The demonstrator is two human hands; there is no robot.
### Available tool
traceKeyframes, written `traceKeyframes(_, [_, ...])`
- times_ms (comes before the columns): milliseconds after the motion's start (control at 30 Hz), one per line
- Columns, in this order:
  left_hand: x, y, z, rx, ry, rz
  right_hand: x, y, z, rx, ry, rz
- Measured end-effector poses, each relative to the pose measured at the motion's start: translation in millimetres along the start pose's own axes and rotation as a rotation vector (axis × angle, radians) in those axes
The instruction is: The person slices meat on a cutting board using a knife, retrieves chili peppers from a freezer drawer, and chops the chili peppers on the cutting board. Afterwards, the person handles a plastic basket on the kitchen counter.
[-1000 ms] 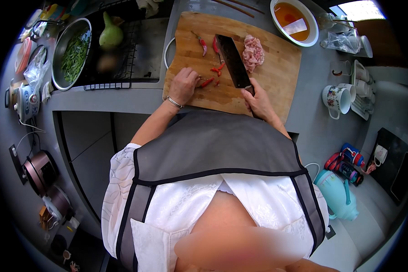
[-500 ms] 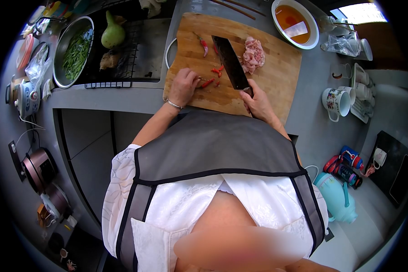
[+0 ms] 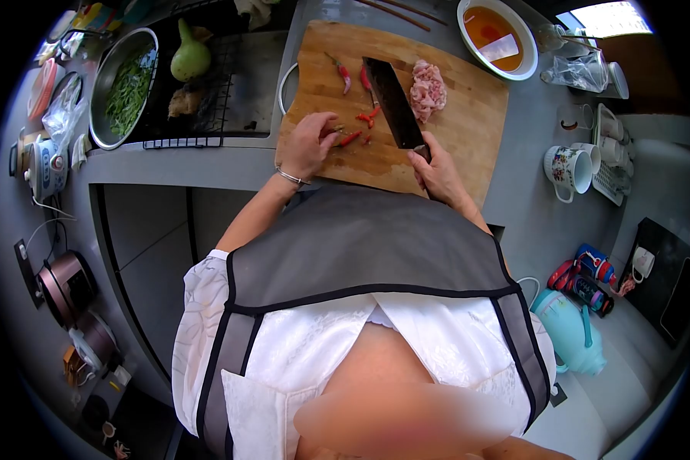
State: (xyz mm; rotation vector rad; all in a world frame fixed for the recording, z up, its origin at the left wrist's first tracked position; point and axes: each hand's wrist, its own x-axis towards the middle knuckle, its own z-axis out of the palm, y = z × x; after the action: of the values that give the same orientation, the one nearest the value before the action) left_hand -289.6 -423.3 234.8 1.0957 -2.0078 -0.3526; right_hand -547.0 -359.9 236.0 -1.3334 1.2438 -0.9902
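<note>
Cutting board (image 3: pixel 452 130) on grey counter (image 3: pixel 529 199)
</note>
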Motion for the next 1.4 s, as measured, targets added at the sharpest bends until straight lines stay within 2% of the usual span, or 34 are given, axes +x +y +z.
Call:
traceKeyframes(33, [1.0,1.4,1.2,0.004,0.001,0.006,-0.7,-1.9,0.8,-0.007,-0.004,0.000])
traceKeyframes(100, [3.7,5.0,0.6,-0.630,-0.174,-0.464,-2.6,-2.6,1.8,-0.011,-0.007,-0.006])
traceKeyframes(133, [5.1,9.4,-4.3,-0.625,-0.175,-0.458,-3.8,-0.3,1.9,-0.018,0.008,0.003])
traceKeyframes(200, [6.9,25.5,-20.0,-1.125,-0.237,-0.530,-7.0,4.9,0.1,-0.021,0.026,0.007])
traceKeyframes(233, [8.1,36.5,-28.1,-1.119,-0.239,-0.524,-9.3,8.2,-2.4,-0.024,0.049,0.008])
traceKeyframes(300, [8.4,54.4,-48.1,-1.437,-0.288,-0.441,-9.4,11.0,-1.7,-0.005,0.062,-0.011])
traceKeyframes(367, [7.9,63.1,-61.1,-1.484,-0.311,-0.395,-11.8,11.4,-1.3,-0.010,0.078,0.025])
traceKeyframes(433, [11.5,83.4,-76.8,-1.720,-0.334,-0.224,-13.9,7.4,0.8,0.000,0.071,0.004])
traceKeyframes(500, [11.9,97.2,-90.8,-1.708,-0.322,-0.211,-17.4,3.0,1.4,0.007,0.056,0.044])
traceKeyframes(633, [10.4,110.7,-107.3,-1.849,-0.312,-0.202,-19.1,-3.4,4.6,-0.053,0.046,-0.023])
traceKeyframes(867, [8.4,114.0,-108.6,-2.005,-0.284,-0.235,-29.3,-6.5,5.4,-0.110,0.071,-0.004])
traceKeyframes(967, [11.4,113.9,-101.9,-1.834,-0.211,-0.147,-33.0,-5.5,6.1,-0.132,0.116,0.015])
traceKeyframes(1000, [11.9,113.3,-100.4,-1.838,-0.219,-0.149,-30.0,-2.4,6.1,-0.222,0.131,-0.066])
traceKeyframes(1033, [12.0,112.1,-99.9,-1.682,-0.123,-0.104,-27.7,-0.7,5.5,-0.313,0.146,-0.146])
traceKeyframes(1067, [12.0,111.5,-99.5,-1.523,-0.032,-0.059,-26.6,-1.8,4.0,-0.313,0.153,-0.141])
traceKeyframes(1100, [12.3,112.2,-98.7,-1.528,-0.040,-0.060,-26.0,-3.8,2.2,-0.332,0.157,-0.193])
traceKeyframes(1133, [12.8,113.5,-98.1,-1.293,0.048,0.028,-26.9,-5.4,0.5,-0.352,0.161,-0.245])
traceKeyframes(1200, [17.2,108.2,-97.9,-0.852,0.168,0.233,-37.0,-7.1,3.4,-0.334,0.215,-0.205])
traceKeyframes(1233, [20.3,110.5,-100.8,-0.866,0.137,0.240,-43.2,-7.5,5.1,-0.320,0.246,-0.178])
traceKeyframes(1300, [30.7,118.4,-108.1,-0.473,0.185,0.511,-55.9,-3.4,12.2,-0.283,0.319,-0.143])
traceKeyframes(1367, [39.4,123.6,-111.2,-0.478,0.154,0.558,-70.7,0.2,25.1,-0.242,0.397,-0.102])
traceKeyframes(1400, [44.4,124.9,-113.8,-0.402,0.136,0.650,-77.7,0.6,35.0,-0.229,0.467,-0.132])
